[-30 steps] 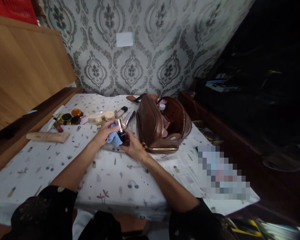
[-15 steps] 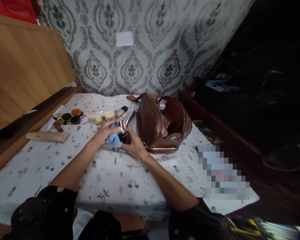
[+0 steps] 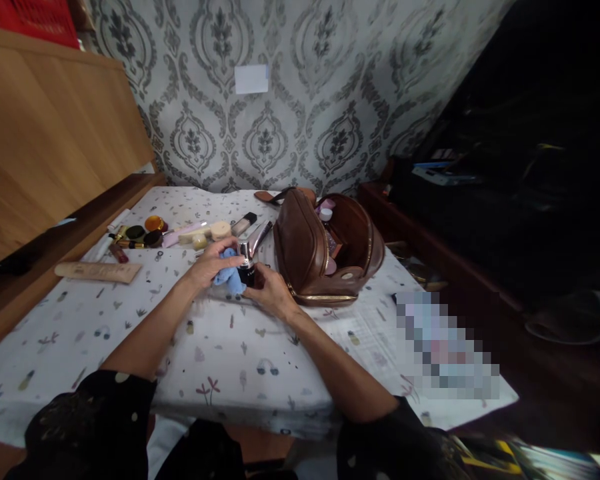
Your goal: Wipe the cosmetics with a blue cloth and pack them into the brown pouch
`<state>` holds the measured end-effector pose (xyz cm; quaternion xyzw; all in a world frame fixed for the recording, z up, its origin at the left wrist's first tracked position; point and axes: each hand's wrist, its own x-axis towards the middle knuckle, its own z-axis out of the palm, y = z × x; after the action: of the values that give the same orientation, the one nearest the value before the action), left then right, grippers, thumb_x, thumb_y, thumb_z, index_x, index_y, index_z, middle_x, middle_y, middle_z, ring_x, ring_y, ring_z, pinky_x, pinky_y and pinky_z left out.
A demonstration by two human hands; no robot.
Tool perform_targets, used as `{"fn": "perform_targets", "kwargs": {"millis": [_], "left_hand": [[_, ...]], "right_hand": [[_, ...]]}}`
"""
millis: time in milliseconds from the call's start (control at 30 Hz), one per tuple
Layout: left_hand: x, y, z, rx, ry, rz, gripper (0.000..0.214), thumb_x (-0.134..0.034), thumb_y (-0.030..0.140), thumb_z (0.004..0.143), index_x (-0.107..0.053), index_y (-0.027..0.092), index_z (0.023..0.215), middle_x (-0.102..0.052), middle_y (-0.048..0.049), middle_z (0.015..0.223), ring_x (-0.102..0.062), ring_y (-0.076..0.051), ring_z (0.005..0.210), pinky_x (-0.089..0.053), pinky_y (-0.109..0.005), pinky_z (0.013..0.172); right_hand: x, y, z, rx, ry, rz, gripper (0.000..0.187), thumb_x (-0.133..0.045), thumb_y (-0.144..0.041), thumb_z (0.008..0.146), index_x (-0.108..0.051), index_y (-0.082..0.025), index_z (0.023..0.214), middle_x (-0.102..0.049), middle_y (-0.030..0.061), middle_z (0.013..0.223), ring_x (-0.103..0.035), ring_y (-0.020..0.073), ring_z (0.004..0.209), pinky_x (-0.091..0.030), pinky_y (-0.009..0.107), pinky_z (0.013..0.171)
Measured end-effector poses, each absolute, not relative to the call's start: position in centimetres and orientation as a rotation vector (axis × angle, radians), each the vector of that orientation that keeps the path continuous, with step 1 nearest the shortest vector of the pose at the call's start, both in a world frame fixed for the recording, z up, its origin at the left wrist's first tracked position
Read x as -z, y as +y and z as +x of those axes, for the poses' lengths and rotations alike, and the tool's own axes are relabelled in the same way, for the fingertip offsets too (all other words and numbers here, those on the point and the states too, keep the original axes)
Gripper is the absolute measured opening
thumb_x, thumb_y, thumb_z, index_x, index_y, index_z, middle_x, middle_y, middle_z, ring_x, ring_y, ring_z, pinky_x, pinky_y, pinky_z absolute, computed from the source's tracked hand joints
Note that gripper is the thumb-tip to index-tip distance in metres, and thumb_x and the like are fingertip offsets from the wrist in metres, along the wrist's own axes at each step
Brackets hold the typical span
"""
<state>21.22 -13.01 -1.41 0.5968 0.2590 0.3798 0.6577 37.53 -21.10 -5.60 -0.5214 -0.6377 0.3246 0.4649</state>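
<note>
Between my two hands, over the patterned cloth, is a small black cosmetic bottle (image 3: 247, 272) with a silver upper part, held roughly upright. My left hand (image 3: 211, 263) is closed on a crumpled light blue cloth (image 3: 230, 280), which presses against the bottle's left side. The fingers of my right hand (image 3: 273, 291) grip the bottle low on its right side. Just right of my hands stands a brown makeup bag (image 3: 305, 243), unzipped, with several cosmetics inside. A makeup tube (image 3: 261, 237) with a dark cap lies behind the bottle.
Several cosmetics, among them an amber jar (image 3: 155, 224) and a round beige compact (image 3: 221, 231), lie at the back left. A long beige tube (image 3: 98, 271) lies nearer the left edge. A blurred-out flat object (image 3: 445, 347) rests at the right. Patterned wallpaper (image 3: 265, 133) rises behind.
The whole view has shifted very slightly. Both hands keep their hold on the bottle and blue cloth, with hardly any visible movement.
</note>
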Motion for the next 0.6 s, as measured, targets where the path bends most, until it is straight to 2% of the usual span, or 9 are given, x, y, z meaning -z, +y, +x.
{"fn": "perform_targets", "kwargs": {"millis": [200, 333, 600], "left_hand": [[1.14, -13.1, 21.16, -0.853, 0.537, 1.407, 0.029, -0.085, 0.032, 0.067, -0.074, 0.019, 0.09, -0.073, -0.0025, 0.086, -0.066, -0.014, 0.076, -0.054, -0.022, 0.07], [1.38, -13.29, 21.29, -0.829, 0.541, 1.462, 0.032, -0.088, 0.034, 0.065, -0.073, 0.018, 0.088, -0.07, -0.0012, 0.085, -0.065, -0.013, 0.076, -0.053, -0.021, 0.072], [1.73, -12.62, 21.1, -0.868, 0.589, 1.415, 0.034, -0.089, 0.029, 0.06, -0.073, 0.019, 0.088, -0.068, 0.0011, 0.079, -0.06, -0.01, 0.068, -0.047, -0.019, 0.062]], "right_hand": [[5.73, -21.08, 37.5, -0.798, -1.544, -1.282, 0.03, -0.075, -0.036, 0.07, -0.061, -0.018, 0.089, -0.059, -0.0032, 0.075, -0.05, 0.014, 0.068, -0.039, 0.025, 0.061], [5.54, -21.16, 37.47, -0.773, -1.558, -1.311, 0.03, -0.076, -0.037, 0.07, -0.061, -0.018, 0.088, -0.06, -0.0035, 0.075, -0.051, 0.0138, 0.068, -0.039, 0.025, 0.06], [5.35, -21.19, 37.49, -0.768, -1.562, -1.354, 0.028, -0.077, -0.031, 0.069, -0.061, -0.018, 0.086, -0.059, -0.0038, 0.073, -0.05, 0.0131, 0.066, -0.038, 0.024, 0.059]]}}
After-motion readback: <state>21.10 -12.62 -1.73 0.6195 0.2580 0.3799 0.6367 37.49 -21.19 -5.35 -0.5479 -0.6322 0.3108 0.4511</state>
